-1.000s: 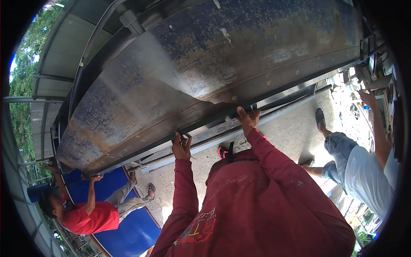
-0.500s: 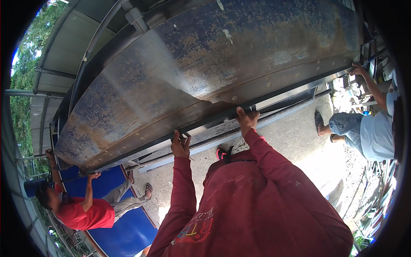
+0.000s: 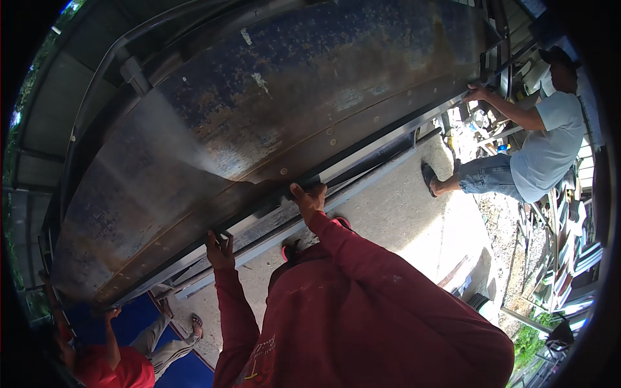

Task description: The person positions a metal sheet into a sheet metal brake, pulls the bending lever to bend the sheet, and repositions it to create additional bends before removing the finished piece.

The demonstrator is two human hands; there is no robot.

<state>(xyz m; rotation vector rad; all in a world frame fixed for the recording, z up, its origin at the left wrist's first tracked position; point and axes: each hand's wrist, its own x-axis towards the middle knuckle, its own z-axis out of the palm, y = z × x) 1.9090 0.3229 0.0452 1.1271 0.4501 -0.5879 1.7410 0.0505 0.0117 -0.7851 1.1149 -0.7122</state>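
A large, worn metal panel [image 3: 272,123] with rust-brown and dark blue patches slants across in front of me. A row of round bolt heads runs near its lower edge, where a long metal bar [image 3: 394,134] lies. My left hand [image 3: 221,252] is closed on this edge, thumb up against it and fingers curled beneath. Farther right, my right hand [image 3: 310,200] grips the same edge, its thumb over the top. The fingertips under the edge are partly hidden.
One person [image 3: 550,142] in a light shirt holds the panel's right end; another in a red shirt [image 3: 123,368] holds its left end, near a blue sheet [image 3: 187,370]. A grey beam [image 3: 381,165] runs below the panel above concrete floor [image 3: 381,200]. Metal scrap [image 3: 576,242] lies at right.
The panel, my hands and both people appear shifted left and lower at the left as my view turned right. More of the right-hand person and scrap shows. Both my hands keep their grip.
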